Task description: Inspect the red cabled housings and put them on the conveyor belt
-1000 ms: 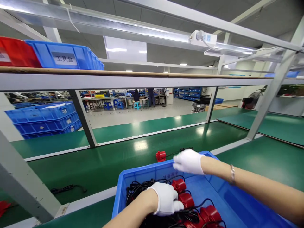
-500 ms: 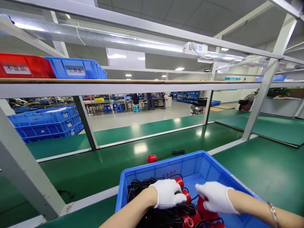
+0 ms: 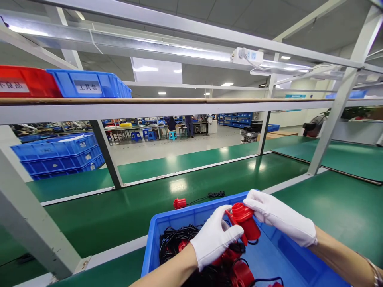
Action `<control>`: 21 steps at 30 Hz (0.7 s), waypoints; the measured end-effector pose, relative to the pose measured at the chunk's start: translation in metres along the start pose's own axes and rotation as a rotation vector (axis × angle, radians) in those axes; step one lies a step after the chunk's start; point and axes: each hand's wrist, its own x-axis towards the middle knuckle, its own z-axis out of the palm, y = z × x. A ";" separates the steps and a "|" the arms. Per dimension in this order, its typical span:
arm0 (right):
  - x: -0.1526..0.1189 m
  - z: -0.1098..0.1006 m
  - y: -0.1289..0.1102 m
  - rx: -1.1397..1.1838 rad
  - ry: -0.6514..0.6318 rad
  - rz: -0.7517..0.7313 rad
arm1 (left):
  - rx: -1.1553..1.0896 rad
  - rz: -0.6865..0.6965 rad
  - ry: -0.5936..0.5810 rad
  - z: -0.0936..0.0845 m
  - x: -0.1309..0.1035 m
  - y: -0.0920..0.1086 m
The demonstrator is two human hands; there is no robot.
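Both hands wear white gloves. Between them, above the blue bin (image 3: 281,247), is a red pump-like part (image 3: 247,223) with a black cable under it. My left hand (image 3: 217,237) grips its left side between thumb and fingers. At its upper right, the fingertips of my right hand (image 3: 278,215) are closed on the part. More red parts (image 3: 242,273) and coiled black cables (image 3: 176,237) lie in the left and front of the bin. Behind the bin's rear edge, a single red part (image 3: 180,203) with a bundled black cable (image 3: 216,194) lies on the green surface.
White frame posts (image 3: 336,119) rise at left and right. A shelf (image 3: 167,107) crosses ahead, holding a red bin (image 3: 30,81) and a blue bin (image 3: 89,83). Stacked blue crates (image 3: 60,155) stand at the left. Two people are in the far background.
Both hands have risen from among the parts in the bin, and the red part is now held up between them. The view has shifted slightly.
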 end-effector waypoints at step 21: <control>-0.018 0.035 0.009 -0.126 0.067 -0.192 | -0.546 0.178 -0.057 -0.005 -0.001 -0.001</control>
